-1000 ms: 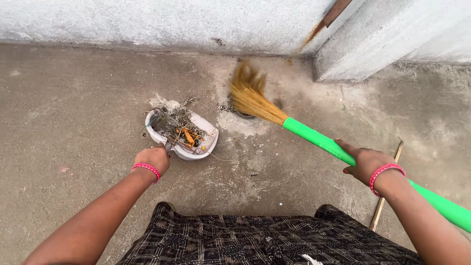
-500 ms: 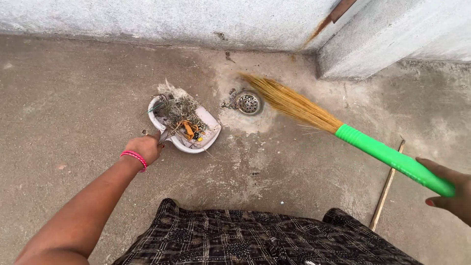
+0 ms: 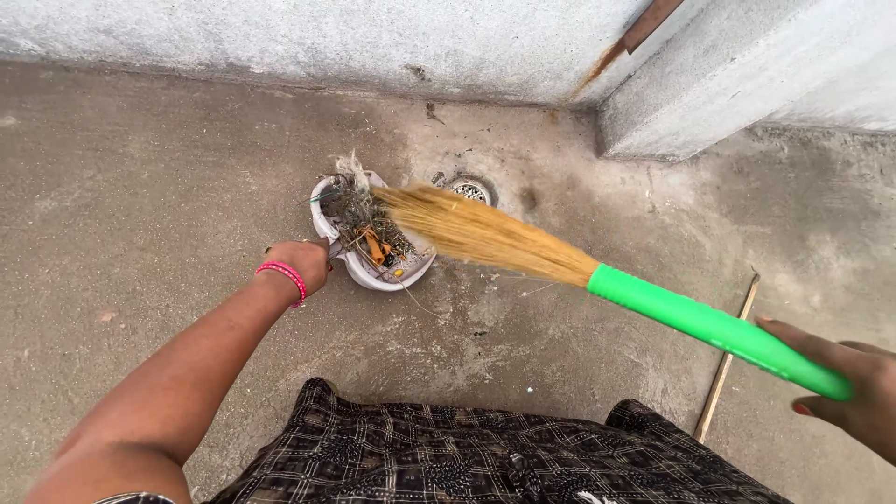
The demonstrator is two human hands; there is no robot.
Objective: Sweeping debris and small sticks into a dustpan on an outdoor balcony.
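My left hand (image 3: pixel 301 264) grips the edge of a white plastic dustpan (image 3: pixel 366 271) on the concrete floor. The dustpan is heaped with dry twigs, dust and a bit of orange litter. My right hand (image 3: pixel 845 397) at the lower right holds the green handle of a broom (image 3: pixel 709 324). The broom's straw bristles (image 3: pixel 467 229) hover over the right side of the dustpan, tips resting on the debris. A pink bangle circles my left wrist.
A round metal floor drain (image 3: pixel 472 190) sits just behind the bristles near the wall. A grey plastered wall (image 3: pixel 373 47) and a pillar (image 3: pixel 747 75) close the back. A thin wooden stick (image 3: pixel 726 359) lies on the floor at right. My dark checked garment (image 3: pixel 467 457) fills the bottom.
The broom has swung left from the drain area until its bristles lie over the dustpan. My left hand stays on the dustpan.
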